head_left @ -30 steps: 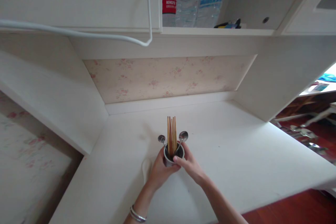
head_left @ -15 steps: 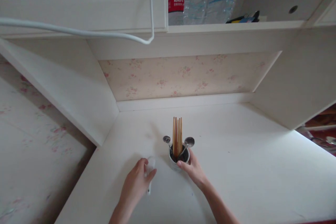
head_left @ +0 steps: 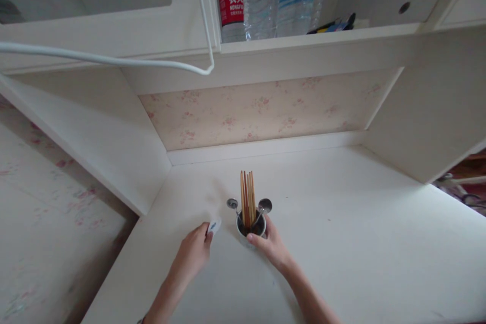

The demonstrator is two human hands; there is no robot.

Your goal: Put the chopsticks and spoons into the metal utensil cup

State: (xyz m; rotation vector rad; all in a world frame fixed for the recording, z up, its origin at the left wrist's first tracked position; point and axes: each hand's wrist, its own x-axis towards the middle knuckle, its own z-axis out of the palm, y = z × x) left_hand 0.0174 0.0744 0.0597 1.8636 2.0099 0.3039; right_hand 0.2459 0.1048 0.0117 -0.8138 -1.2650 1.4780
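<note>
My left hand [head_left: 194, 244] is closed on a white soup spoon [head_left: 214, 225], whose rounded end with a small blue mark sticks out past the fingertips; its handle is hidden by the hand. To the right stands a cup [head_left: 247, 241], upright on the white tabletop. My right hand [head_left: 270, 247] grips its right side, thumb at the front near the rim. Several wooden chopsticks [head_left: 247, 195] rise from the cup. One metal spoon [head_left: 232, 204] leans out to the left and another metal spoon [head_left: 265, 206] to the right, bowls upward.
The white tabletop [head_left: 341, 253] runs back to a wall with flowered paper [head_left: 243, 116]. White side panels stand left and right. Overhead, a shelf [head_left: 322, 35] holds several plastic bottles [head_left: 261, 0], and a white cable [head_left: 152, 63] hangs across the upper left.
My left hand has turned the white soup spoon, so its blue mark shows and its handle end is out of sight. My right hand stays on the cup. The view has shifted slightly.
</note>
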